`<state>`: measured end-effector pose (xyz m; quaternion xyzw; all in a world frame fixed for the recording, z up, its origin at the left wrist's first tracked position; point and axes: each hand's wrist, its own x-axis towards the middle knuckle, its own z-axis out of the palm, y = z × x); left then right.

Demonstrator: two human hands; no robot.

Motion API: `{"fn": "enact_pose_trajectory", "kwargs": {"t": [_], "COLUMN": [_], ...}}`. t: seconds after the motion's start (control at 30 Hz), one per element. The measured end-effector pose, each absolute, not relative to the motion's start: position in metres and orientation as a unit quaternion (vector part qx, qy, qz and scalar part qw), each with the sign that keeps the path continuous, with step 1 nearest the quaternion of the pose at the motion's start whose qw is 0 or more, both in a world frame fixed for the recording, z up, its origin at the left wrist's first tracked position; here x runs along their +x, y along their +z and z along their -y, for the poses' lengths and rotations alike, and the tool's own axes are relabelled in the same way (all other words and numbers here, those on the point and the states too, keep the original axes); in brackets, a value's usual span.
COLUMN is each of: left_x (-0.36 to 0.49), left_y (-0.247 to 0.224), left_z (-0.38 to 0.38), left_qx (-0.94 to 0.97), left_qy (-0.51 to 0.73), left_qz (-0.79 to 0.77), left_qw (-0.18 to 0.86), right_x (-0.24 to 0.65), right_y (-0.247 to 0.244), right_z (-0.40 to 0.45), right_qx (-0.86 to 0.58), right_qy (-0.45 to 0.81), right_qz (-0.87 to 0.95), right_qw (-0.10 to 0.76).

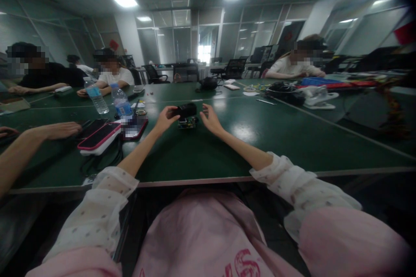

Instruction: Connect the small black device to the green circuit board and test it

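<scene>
A: What does the left hand [167, 117] have hold of?

B: One end of a black block [187, 109], oblong and matte, pinched between the thumb and curled fingers.

A: And the right hand [211, 120]?

B: Nothing. It is spread loosely, fingers bent, just beside the block's other end with a narrow gap between.

A: Where is the block?

B: Over the green table [227, 160], in front of the person. A small board-like piece [186, 124], bumpy and uneven, shows just below it; whether the two touch cannot be told.

A: That tabletop looks smooth.

B: Glossy enough to mirror the ceiling lights. To the left lie a flat phone [100, 135] with a pink rim and rounded corners, and beyond it two clear plastic bottles [122, 103] with blue labels.

A: The sleeves [97, 207]?

B: Sheer white fabric, gathered into puffs and dotted dark.
</scene>
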<state>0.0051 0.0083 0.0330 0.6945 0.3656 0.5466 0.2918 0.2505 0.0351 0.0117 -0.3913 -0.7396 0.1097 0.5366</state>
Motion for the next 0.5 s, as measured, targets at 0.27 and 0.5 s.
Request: {"fn": "enact_pose_trajectory", "kwargs": {"t": [0.27,0.5], "left_x": [0.005,0.004], "left_y": [0.032,0.029], "left_z": [-0.003,-0.007], "left_qx": [0.724,0.738], "left_qy": [0.5,0.488], "left_qz": [-0.341,-0.331], "left_qw": [0.331,0.33], "right_x": [0.244,0.246], "right_y": [0.018,0.019], "right_z": [-0.019,-0.017], "right_qx": [-0.361,-0.363], "right_qy": [0.125,0.114], "right_qz": [0.787,0.789], "right_qw": [0.485,0.482]}}
